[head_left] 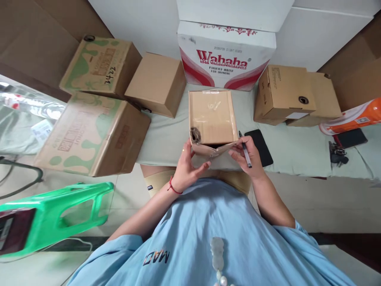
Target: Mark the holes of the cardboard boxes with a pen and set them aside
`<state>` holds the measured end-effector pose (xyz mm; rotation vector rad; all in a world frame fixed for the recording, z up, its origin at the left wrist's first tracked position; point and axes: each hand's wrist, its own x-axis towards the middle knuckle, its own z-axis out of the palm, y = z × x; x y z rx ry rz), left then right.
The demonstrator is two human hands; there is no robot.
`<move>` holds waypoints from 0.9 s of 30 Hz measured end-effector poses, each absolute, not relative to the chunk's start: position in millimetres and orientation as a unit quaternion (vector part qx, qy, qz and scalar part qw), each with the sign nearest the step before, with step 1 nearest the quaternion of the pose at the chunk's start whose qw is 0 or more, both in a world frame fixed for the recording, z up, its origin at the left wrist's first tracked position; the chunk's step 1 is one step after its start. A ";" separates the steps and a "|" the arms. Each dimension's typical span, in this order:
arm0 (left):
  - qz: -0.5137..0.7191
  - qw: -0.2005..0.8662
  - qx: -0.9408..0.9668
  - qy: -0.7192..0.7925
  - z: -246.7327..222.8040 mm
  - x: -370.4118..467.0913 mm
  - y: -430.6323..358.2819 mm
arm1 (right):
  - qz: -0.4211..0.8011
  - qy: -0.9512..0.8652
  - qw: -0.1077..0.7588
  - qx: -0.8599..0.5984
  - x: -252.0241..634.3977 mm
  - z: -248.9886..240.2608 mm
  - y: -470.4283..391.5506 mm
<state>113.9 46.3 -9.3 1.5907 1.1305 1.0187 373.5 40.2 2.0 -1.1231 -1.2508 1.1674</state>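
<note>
A small brown cardboard box (pixel 212 115) stands on the cloth-covered table before me, clear tape across it and a crumpled, torn hole at its near left corner. Its near edge is bent, with loose tape hanging there. My left hand (pixel 190 169) grips that near left corner, thumb stretched out below the bent edge and some fingertips hidden behind the cardboard. At the near right corner, my right hand (pixel 250 157) has a pen (pixel 247 154) held between its fingers while its fingertips touch the box edge. Beside this hand lies a flat black phone-like object (pixel 260 147).
A white Wahaha carton (pixel 226 55) stands behind the box. Brown boxes flank it: a plain one (pixel 156 81), green-printed cartons (pixel 86 133) and a stacked pair (pixel 285 91). Keys (pixel 338 154) and an orange-white package (pixel 354 116) lie right. A green stool (pixel 59 214) stands lower left.
</note>
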 end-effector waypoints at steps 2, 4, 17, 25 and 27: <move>0.414 0.443 0.653 0.454 -14.0 115.2 39.5 | 0.487 -0.509 0.518 -0.486 379.2 -0.7 32.9; 0.435 0.419 0.656 0.453 -15.5 112.8 34.5 | 0.483 -0.496 0.513 -0.508 385.1 -0.4 25.5; 0.476 0.293 0.752 0.348 21.8 104.9 105.4 | 0.443 -0.370 0.651 -0.494 402.2 58.4 19.8; 0.465 0.297 0.768 0.325 24.7 109.7 117.0 | 0.429 -0.537 0.570 -0.450 386.1 106.9 45.0; 0.463 0.295 0.765 0.337 25.4 111.0 115.4 | 0.431 -0.593 0.517 -0.442 375.3 121.0 54.9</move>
